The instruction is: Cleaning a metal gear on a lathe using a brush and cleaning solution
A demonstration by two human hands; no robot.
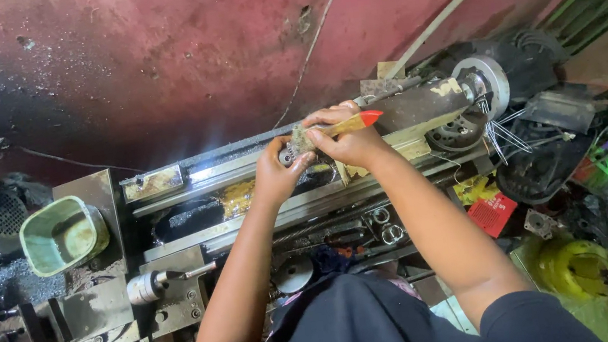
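My right hand [346,136] grips a paintbrush with a pale wooden handle and a red tip [360,120], held across the top of a lathe [261,199]. The brush's bristles [302,139] press against a small metal part [287,155] on the lathe. My left hand [278,171] pinches that part from the near side, fingers closed on it. Both forearms reach forward from my dark shirt. The part is mostly hidden by my fingers.
A green square tub [63,234] stands on the lathe's left end. A handwheel [490,82] is at its right end. A red box [492,213], a yellow-green container [574,263] and tangled clutter lie at the right. A red wall [188,46] rises behind.
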